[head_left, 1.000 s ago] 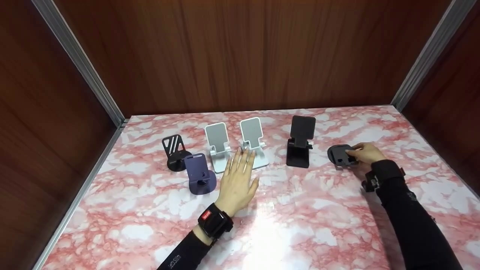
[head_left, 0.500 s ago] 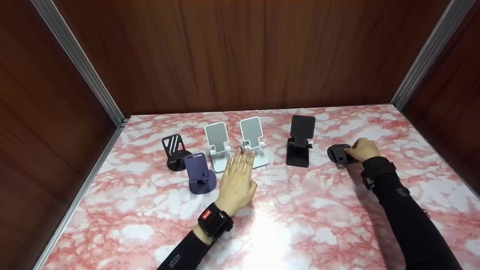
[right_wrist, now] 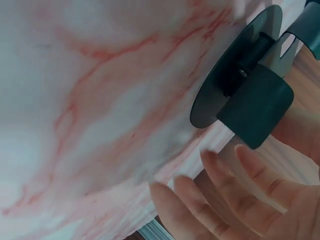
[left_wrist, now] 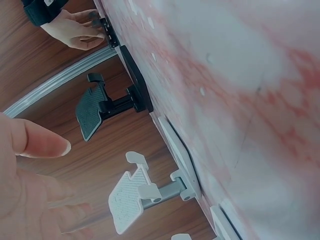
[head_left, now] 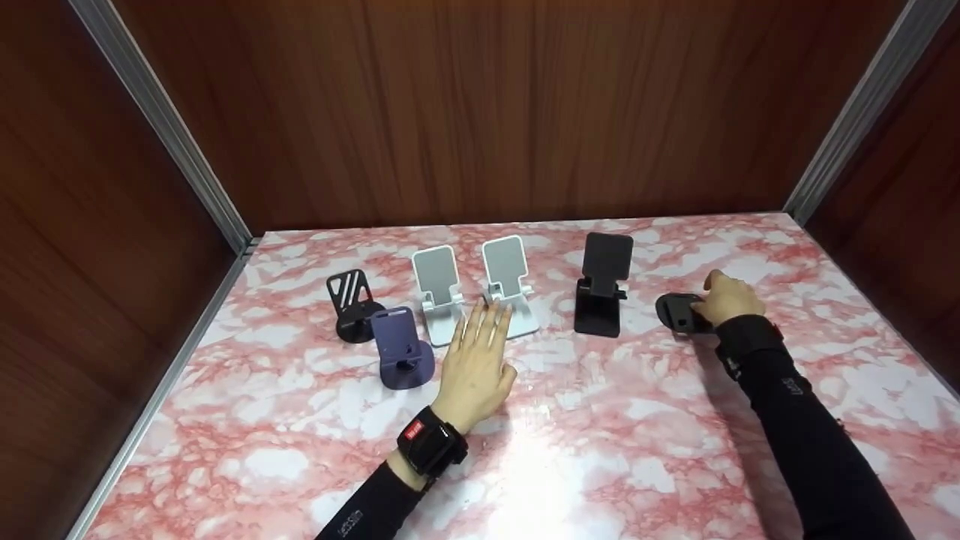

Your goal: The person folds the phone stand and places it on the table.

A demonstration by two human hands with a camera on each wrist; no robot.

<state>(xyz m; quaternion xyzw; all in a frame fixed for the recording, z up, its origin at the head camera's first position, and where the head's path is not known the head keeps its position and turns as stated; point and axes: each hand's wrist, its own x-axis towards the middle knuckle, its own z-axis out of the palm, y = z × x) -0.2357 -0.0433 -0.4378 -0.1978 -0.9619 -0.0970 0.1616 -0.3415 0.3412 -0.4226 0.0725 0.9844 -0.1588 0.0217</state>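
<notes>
Marbled table (head_left: 622,427), dark stand (right_wrist: 260,107), purple stand (head_left: 394,334) head-view only

Glare on near table (head_left: 600,465); shadow beside right sleeve (head_left: 810,442).

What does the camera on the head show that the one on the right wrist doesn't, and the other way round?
Only the head view shows the left hand, the purple stand, the slotted black stand and the two white stands.

Only the right wrist view shows the palm side of the right hand, and a small bright spot near the middle of the dark stand.

Both show the right hand, that dark stand, the marbled tabletop and the wood-look wall.
</notes>
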